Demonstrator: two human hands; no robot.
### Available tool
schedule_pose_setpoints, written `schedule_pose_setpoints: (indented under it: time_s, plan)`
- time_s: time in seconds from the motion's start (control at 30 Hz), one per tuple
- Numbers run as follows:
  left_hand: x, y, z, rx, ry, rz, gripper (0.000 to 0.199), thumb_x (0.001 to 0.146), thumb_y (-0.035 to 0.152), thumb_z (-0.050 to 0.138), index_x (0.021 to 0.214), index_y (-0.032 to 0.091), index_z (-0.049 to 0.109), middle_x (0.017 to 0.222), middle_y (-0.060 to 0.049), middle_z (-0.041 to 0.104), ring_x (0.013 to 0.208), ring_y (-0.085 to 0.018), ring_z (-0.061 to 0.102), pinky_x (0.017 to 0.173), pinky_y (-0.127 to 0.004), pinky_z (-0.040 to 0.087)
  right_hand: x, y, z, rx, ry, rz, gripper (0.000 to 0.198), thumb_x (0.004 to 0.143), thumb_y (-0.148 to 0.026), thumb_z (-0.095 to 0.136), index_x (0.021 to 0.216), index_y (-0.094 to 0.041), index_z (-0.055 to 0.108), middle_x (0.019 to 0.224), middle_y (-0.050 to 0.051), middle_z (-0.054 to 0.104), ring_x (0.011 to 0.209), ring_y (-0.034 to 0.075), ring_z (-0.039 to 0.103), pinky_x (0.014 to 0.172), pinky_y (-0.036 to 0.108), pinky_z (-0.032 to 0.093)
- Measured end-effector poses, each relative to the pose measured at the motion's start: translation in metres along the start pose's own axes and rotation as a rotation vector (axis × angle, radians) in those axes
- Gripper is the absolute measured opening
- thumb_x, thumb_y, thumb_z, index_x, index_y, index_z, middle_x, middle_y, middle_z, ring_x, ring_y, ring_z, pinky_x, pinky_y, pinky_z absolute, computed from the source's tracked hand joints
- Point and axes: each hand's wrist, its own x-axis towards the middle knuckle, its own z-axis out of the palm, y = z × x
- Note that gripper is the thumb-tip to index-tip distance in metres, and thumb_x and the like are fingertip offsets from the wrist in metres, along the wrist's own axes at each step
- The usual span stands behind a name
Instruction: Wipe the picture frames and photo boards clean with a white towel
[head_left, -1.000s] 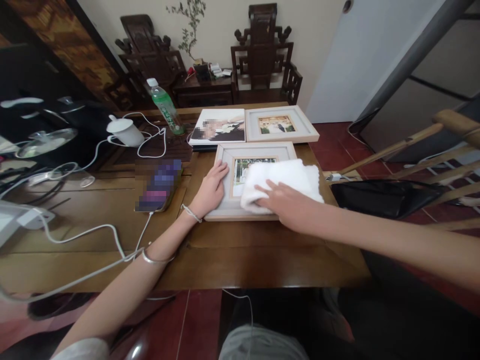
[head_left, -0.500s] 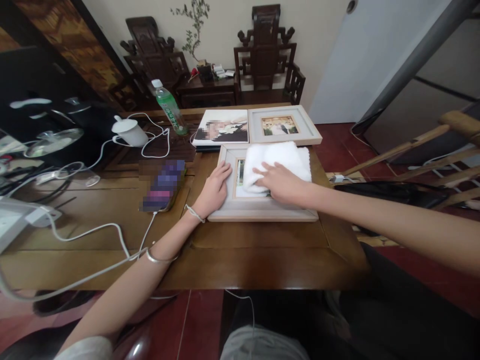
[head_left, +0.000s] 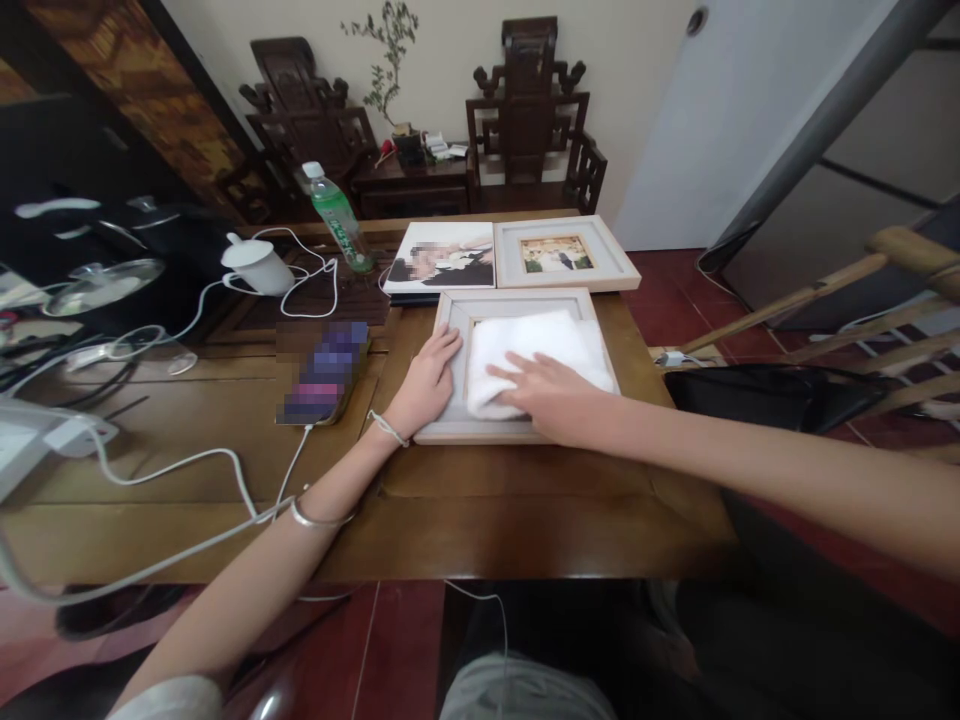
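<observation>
A light wooden picture frame lies flat on the brown wooden table, close to its front edge. My left hand rests on the frame's left border, fingers stretched out, open. On the frame's middle lies a folded white cloth, which hides nearly all of the photo. My right hand presses down on the cloth with fingers spread and open; its thumb is partly hidden by the cloth's lower fold.
Behind lie another framed photo and a white-edged photo panel. To the left are a phone on a white cable, a green-labelled bottle and a lidded white cup. A wooden chair stands at right.
My right hand and the white cloth have slid down and slightly left over the frame, covering more of the photo. My left hand stays on the left border.
</observation>
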Motion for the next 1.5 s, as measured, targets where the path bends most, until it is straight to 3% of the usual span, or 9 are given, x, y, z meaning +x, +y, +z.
schedule_pose_setpoints:
  time_s: [0.13, 0.27, 0.47, 0.67, 0.73, 0.83, 1.0, 1.2, 1.5]
  plan:
    - [0.0, -0.001, 0.0, -0.019, -0.002, 0.009, 0.051, 0.083, 0.011, 0.04, 0.131, 0.016, 0.057, 0.142, -0.009, 0.053, 0.142, -0.027, 0.035, 0.118, -0.052, 0.028, 0.031, 0.042, 0.012, -0.186, 0.098, 0.106, 0.061, 0.08, 0.004, 0.046, 0.135, -0.021, 0.056, 0.159, 0.009, 0.024, 0.145, 0.035, 0.018, 0.112, 0.062, 0.02]
    - [-0.001, -0.001, 0.0, -0.032, -0.003, 0.002, 0.051, 0.084, 0.012, 0.04, 0.132, 0.018, 0.057, 0.142, -0.008, 0.053, 0.142, -0.026, 0.035, 0.119, -0.051, 0.028, 0.048, 0.059, 0.013, -0.258, 0.157, 0.122, 0.05, 0.087, -0.002, 0.042, 0.131, -0.017, 0.059, 0.158, 0.011, 0.025, 0.145, 0.038, 0.018, 0.112, 0.063, 0.02]
    - [-0.001, -0.001, 0.001, -0.031, 0.005, 0.0, 0.048, 0.086, 0.013, 0.039, 0.13, 0.015, 0.058, 0.142, -0.01, 0.053, 0.141, -0.027, 0.035, 0.119, -0.05, 0.028, 0.029, 0.023, -0.002, -0.125, 0.0, 0.042, 0.057, 0.08, 0.001, 0.047, 0.133, -0.018, 0.057, 0.155, 0.012, 0.033, 0.141, 0.037, 0.027, 0.105, 0.056, 0.034]
    - [0.002, 0.007, -0.001, -0.046, 0.008, -0.04, 0.043, 0.093, 0.022, 0.037, 0.129, 0.015, 0.058, 0.14, -0.01, 0.055, 0.141, -0.027, 0.036, 0.119, -0.051, 0.028, -0.016, -0.023, -0.029, 0.157, -0.072, -0.116, 0.052, 0.074, 0.004, 0.047, 0.112, -0.022, 0.069, 0.125, 0.01, 0.064, 0.112, 0.027, 0.058, 0.084, 0.039, 0.047]
    - [0.002, 0.012, -0.002, -0.076, 0.032, -0.089, 0.043, 0.097, 0.03, 0.034, 0.129, 0.014, 0.058, 0.14, -0.011, 0.055, 0.14, -0.026, 0.038, 0.119, -0.049, 0.027, -0.02, -0.032, -0.031, 0.162, -0.053, -0.147, 0.047, 0.073, 0.003, 0.048, 0.108, -0.02, 0.07, 0.121, 0.01, 0.066, 0.109, 0.026, 0.059, 0.085, 0.039, 0.047]
    - [0.001, 0.019, -0.005, -0.155, 0.071, -0.192, 0.051, 0.101, 0.042, 0.027, 0.133, 0.013, 0.054, 0.144, -0.013, 0.051, 0.139, -0.025, 0.04, 0.118, -0.046, 0.028, -0.009, -0.034, -0.024, 0.056, -0.011, -0.148, 0.045, 0.076, -0.001, 0.051, 0.115, -0.017, 0.067, 0.138, 0.013, 0.055, 0.125, 0.032, 0.049, 0.099, 0.049, 0.04]
    - [-0.001, 0.024, -0.007, -0.238, 0.093, -0.219, 0.06, 0.101, 0.05, 0.021, 0.14, 0.011, 0.044, 0.147, -0.016, 0.046, 0.137, -0.025, 0.042, 0.117, -0.044, 0.029, 0.035, -0.007, -0.009, -0.217, 0.018, -0.049, 0.044, 0.084, -0.01, 0.053, 0.125, -0.02, 0.063, 0.152, 0.01, 0.04, 0.142, 0.035, 0.028, 0.111, 0.058, 0.024]
    - [-0.001, 0.022, -0.007, -0.187, 0.059, -0.166, 0.058, 0.1, 0.05, 0.028, 0.144, 0.013, 0.038, 0.151, -0.016, 0.04, 0.14, -0.026, 0.037, 0.118, -0.046, 0.025, 0.076, 0.038, -0.01, -0.339, 0.093, 0.056, 0.041, 0.09, -0.012, 0.046, 0.127, -0.014, 0.063, 0.156, 0.012, 0.031, 0.144, 0.037, 0.019, 0.114, 0.058, 0.017]
    - [-0.004, 0.009, -0.003, -0.071, 0.039, -0.073, 0.049, 0.097, 0.034, 0.039, 0.141, 0.011, 0.041, 0.148, -0.018, 0.043, 0.14, -0.026, 0.037, 0.117, -0.046, 0.027, 0.06, 0.072, -0.01, -0.443, 0.05, 0.175, 0.037, 0.09, -0.011, 0.045, 0.12, -0.017, 0.067, 0.153, 0.009, 0.038, 0.144, 0.036, 0.02, 0.114, 0.059, 0.017]
